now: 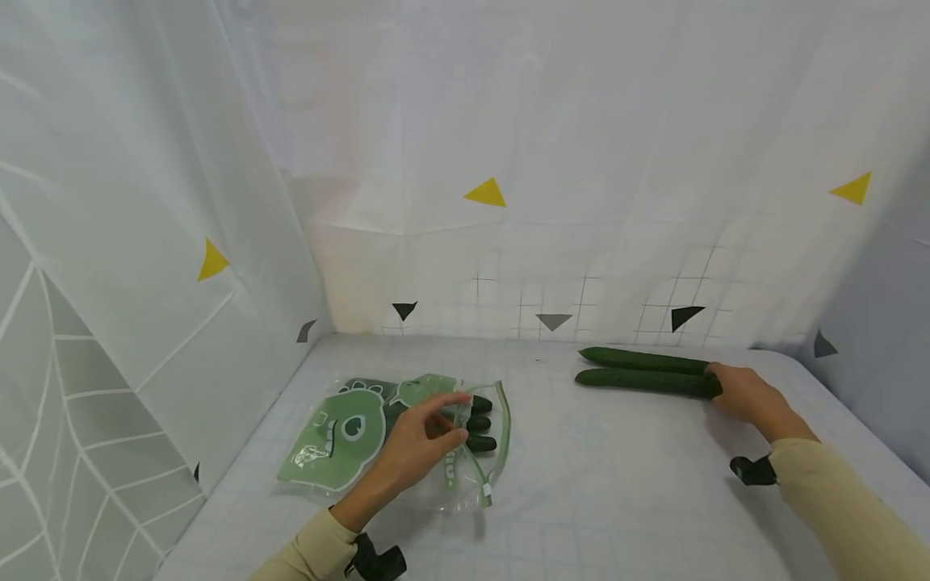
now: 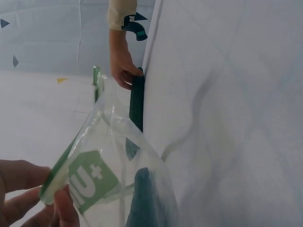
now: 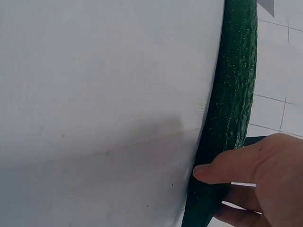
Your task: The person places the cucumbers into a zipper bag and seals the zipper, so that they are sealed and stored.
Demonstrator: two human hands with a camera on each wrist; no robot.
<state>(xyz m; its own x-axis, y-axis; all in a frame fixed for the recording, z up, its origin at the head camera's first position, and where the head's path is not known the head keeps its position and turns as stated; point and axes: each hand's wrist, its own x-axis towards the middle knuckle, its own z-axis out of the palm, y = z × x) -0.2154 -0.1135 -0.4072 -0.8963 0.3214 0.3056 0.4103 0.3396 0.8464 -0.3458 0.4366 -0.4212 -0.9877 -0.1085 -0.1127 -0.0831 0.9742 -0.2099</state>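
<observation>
My left hand pinches the zip edge of a clear zip bag printed with a green cartoon dinosaur, its mouth facing right. Inside the bag lie several cucumbers, their tips close to the opening. In the left wrist view the bag's green zip strip sits between thumb and fingers. Two long cucumbers lie side by side at the back right, a near cucumber and a far cucumber. With thumb and fingers around its right end, my right hand grips the near cucumber.
A white cloth-covered table carries everything. White sheeting with yellow and dark triangles hangs behind it and along both sides. A small white slider sits at the near end of the bag's zip.
</observation>
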